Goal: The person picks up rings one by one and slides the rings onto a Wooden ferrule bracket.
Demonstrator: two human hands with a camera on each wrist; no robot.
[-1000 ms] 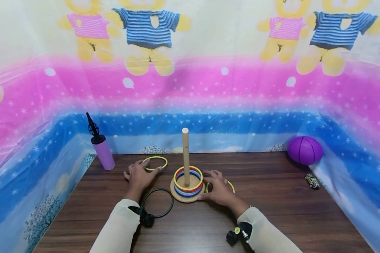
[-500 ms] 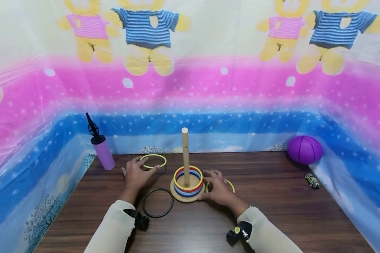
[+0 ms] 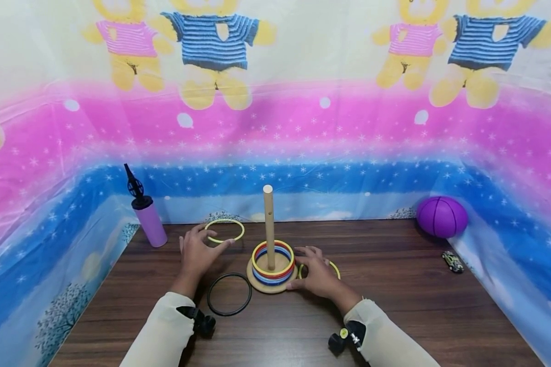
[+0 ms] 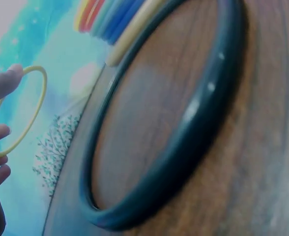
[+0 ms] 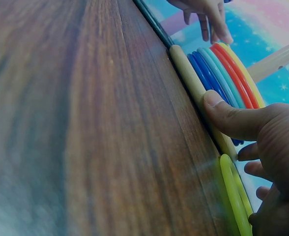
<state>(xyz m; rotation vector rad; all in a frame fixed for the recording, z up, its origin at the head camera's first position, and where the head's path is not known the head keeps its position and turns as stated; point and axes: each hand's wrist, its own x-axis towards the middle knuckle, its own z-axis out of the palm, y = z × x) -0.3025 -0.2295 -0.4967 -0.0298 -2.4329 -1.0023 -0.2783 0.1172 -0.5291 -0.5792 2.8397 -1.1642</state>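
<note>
A: Left hand (image 3: 196, 253) status?
B: Pinching a thin yellow ring (image 3: 224, 231) between thumb and fingertips, lifted off the table (image 3: 395, 306), left of and behind the wooden peg (image 3: 269, 227).
A: Right hand (image 3: 319, 275)?
B: Fingers loosely spread, thumb pressed on the round base (image 5: 196, 88) right of the peg; grips nothing. Second yellow ring (image 5: 235, 196) lies under it.
A: Rest?
B: Stacked rings (image 3: 273, 259) round the peg. Black ring (image 3: 229, 294) flat, front-left of base.
</note>
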